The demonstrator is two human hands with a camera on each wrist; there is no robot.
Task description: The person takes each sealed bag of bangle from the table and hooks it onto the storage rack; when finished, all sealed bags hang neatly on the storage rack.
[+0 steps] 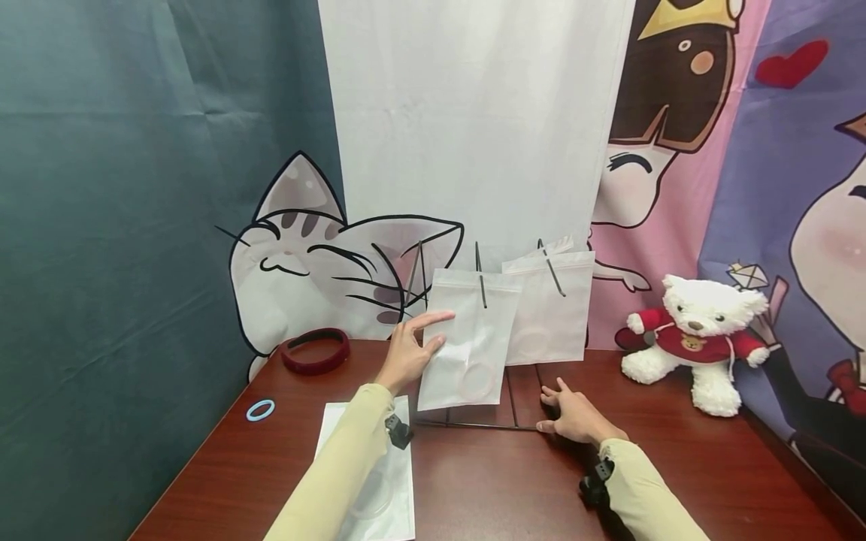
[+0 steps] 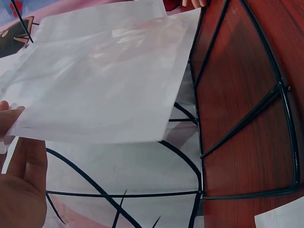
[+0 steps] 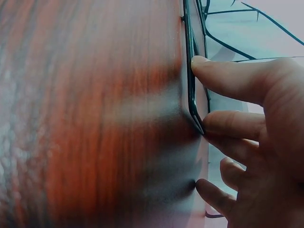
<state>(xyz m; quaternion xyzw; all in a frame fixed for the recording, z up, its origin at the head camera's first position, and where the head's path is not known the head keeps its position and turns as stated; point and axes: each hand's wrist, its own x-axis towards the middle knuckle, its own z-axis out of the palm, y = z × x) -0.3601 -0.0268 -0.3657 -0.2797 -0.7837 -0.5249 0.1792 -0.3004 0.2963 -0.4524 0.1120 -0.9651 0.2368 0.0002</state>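
Note:
A white zip-seal pouch [image 1: 470,338] with a faint ring shape low inside hangs from a hook of a black wire rack [image 1: 467,426]. At the pouch's left edge, my left hand [image 1: 406,353] holds it, with fingertips on its face and more fingers behind the edge in the left wrist view. My right hand [image 1: 575,413] grips the rack's base at its front right corner; thumb and index finger meet the wire [image 3: 190,85] in the right wrist view. A second white pouch [image 1: 551,323] hangs on the hook to the right.
Another white pouch [image 1: 402,481] lies on the wooden table [image 1: 501,496] under my left forearm. A dark red headband [image 1: 316,368] and a light blue ring [image 1: 260,410] lie at the left. A white teddy bear [image 1: 697,338] in a red top sits at the right.

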